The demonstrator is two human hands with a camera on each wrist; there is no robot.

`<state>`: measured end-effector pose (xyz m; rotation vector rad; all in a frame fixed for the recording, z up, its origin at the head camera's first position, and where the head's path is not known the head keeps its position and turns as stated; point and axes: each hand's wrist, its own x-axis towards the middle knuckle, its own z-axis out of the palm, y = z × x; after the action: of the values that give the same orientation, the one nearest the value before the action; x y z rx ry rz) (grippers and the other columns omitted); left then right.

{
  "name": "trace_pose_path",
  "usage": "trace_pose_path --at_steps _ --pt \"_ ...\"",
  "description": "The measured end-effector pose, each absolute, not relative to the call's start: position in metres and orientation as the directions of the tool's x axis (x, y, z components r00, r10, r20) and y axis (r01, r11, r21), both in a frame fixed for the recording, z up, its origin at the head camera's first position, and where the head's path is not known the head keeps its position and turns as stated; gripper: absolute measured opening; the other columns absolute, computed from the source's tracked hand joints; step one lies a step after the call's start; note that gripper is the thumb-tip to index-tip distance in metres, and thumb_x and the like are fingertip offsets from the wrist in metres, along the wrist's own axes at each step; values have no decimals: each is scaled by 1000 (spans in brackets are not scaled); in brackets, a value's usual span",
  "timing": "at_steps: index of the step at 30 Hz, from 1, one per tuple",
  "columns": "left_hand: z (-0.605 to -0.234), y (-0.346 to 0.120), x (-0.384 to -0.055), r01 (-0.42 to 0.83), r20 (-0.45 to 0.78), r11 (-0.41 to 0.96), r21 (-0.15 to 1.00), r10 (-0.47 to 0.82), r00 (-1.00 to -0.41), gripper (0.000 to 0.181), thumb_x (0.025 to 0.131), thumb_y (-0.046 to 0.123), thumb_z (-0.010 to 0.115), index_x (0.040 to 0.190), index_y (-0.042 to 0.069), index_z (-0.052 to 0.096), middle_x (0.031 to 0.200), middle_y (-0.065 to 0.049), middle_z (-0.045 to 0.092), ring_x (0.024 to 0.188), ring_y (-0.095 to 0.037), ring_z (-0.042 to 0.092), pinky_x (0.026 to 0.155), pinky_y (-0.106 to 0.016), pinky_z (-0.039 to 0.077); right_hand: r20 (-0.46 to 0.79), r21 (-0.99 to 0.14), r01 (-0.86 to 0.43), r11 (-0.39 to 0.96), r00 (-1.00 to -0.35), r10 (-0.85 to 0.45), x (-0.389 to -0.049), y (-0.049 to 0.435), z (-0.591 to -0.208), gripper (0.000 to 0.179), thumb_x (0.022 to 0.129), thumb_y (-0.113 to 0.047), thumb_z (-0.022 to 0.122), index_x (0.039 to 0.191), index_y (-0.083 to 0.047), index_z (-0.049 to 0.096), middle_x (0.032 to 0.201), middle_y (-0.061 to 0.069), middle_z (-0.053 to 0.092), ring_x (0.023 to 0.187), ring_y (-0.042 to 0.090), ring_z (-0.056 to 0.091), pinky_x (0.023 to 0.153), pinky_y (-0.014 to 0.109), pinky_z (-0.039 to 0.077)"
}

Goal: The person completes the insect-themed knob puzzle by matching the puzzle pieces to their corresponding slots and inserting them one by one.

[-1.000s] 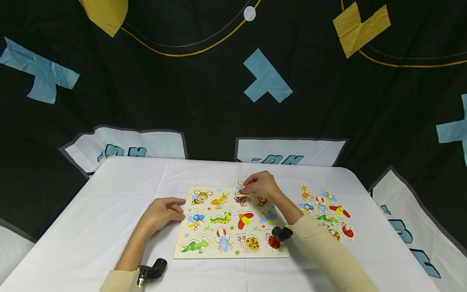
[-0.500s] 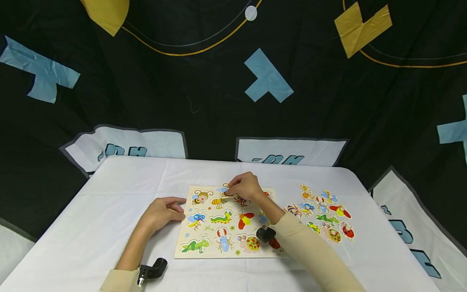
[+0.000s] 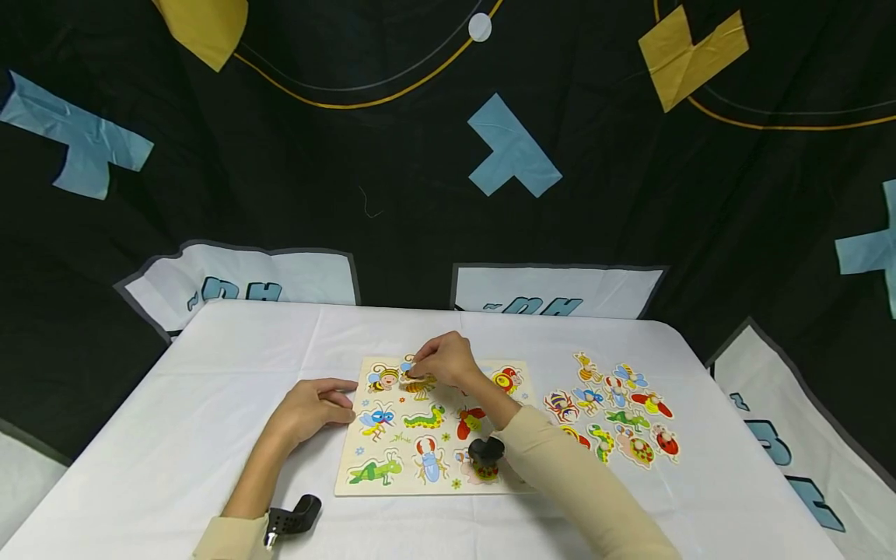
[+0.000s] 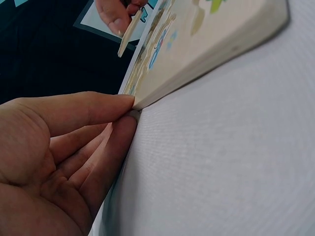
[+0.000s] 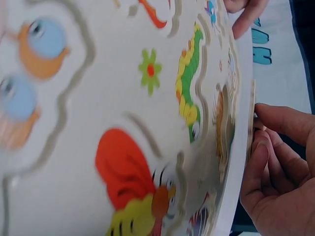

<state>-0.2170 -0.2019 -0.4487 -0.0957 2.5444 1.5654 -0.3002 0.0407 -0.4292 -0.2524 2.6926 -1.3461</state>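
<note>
A pale wooden puzzle board with coloured insect pictures in shallow recesses lies on the white table. My left hand rests at its left side, thumb and fingertips against the edge; the left wrist view shows the thumb right at the board's corner. Above the top row, my right hand pinches a bee puzzle piece with blue wings and curled antennae. The right wrist view has this thin wooden piece edge-on between thumb and fingers, raised over the board. It overlaps the yellow striped insect picture in the head view.
Several loose insect pieces lie right of the board, among them a spider piece, a ladybird piece and a green grasshopper piece. My right sleeve crosses the board's right side. Black cloth hangs behind the table.
My right hand has carried the bee piece leftward along the top row, from over the spider picture to the yellow striped insect. More loose pieces show beside the sleeve. My left hand stays put.
</note>
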Motion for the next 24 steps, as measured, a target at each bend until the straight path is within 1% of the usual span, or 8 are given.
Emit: trace_pose_path --at_steps 4,10,16,20,24 --pt "-449 -202 -217 -131 -162 454 881 28 -986 56 74 1 82 128 -2 66 90 -8 71 79 -14 64 68 -25 55 -33 -807 -97 582 -977 -208 -300 32 -431 13 75 -15 89 78 -8 78 74 0 73 67 10 59 57 21 43" --pt "-449 -202 -217 -122 -154 479 869 29 -988 56 74 3 83 128 0 67 89 -7 72 79 -15 64 68 -25 53 -43 -810 -87 579 -977 -207 -299 20 -434 13 75 -14 89 76 -10 77 71 -2 72 64 8 58 55 20 44" --pt "-450 -203 -218 -129 -162 472 872 29 -986 56 75 3 83 128 0 67 90 -6 72 79 -14 64 68 -25 54 -22 -816 -104 569 -977 -211 -297 9 -438 13 74 -13 89 73 -10 77 66 -2 70 61 8 56 56 20 43" --pt "-450 -203 -219 -126 -160 470 873 33 -986 56 75 2 83 128 -1 67 88 -6 72 78 -14 64 68 -25 54 -16 -821 -107 560 -977 -211 -296 4 -441 12 73 -12 89 73 -10 77 65 -2 71 60 7 56 54 19 43" --pt "-450 -203 -219 -123 -159 465 877 38 -987 56 74 2 82 128 -1 67 88 -6 72 78 -14 65 68 -25 54 -12 -807 -114 579 -978 -208 -296 -2 -444 12 74 -14 90 74 -10 78 66 -3 71 58 6 54 52 19 42"
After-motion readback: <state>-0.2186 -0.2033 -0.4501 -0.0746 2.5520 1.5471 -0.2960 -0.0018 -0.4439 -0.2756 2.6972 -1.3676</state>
